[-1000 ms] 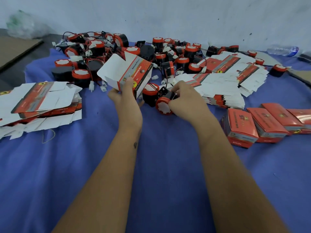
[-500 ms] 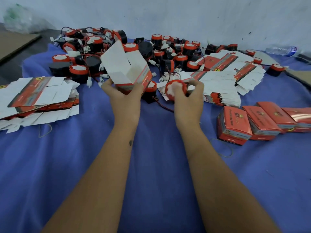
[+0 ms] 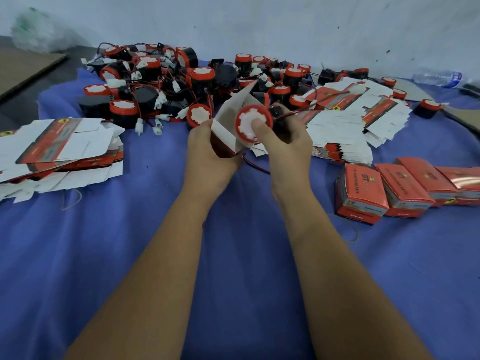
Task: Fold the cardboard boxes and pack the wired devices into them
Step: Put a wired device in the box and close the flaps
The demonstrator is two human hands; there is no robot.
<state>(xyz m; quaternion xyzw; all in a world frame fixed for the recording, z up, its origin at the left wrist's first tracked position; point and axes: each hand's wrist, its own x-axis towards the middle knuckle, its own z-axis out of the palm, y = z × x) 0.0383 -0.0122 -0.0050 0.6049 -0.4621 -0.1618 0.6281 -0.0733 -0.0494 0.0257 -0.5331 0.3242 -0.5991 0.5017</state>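
My left hand (image 3: 210, 157) grips an opened cardboard box (image 3: 228, 126), white inside and red outside, its mouth turned toward my right hand. My right hand (image 3: 288, 146) holds a round wired device (image 3: 250, 119) with a red rim and white face right at the box's opening, my thumb pressing on the white face. Its red and black wire (image 3: 255, 166) trails down onto the cloth. Behind my hands lies a heap of several more wired devices (image 3: 166, 84).
A stack of flat unfolded boxes (image 3: 57, 149) lies at the left and another (image 3: 348, 128) at the right rear. Several closed red boxes (image 3: 400, 190) stand in a row at the right. A blue cloth (image 3: 241, 255) covers the surface. A plastic bottle (image 3: 439, 77) lies far right.
My right hand lifted the device off the cloth and brought it left to the box's opening. My left hand turned the box so that its mouth faces the device.
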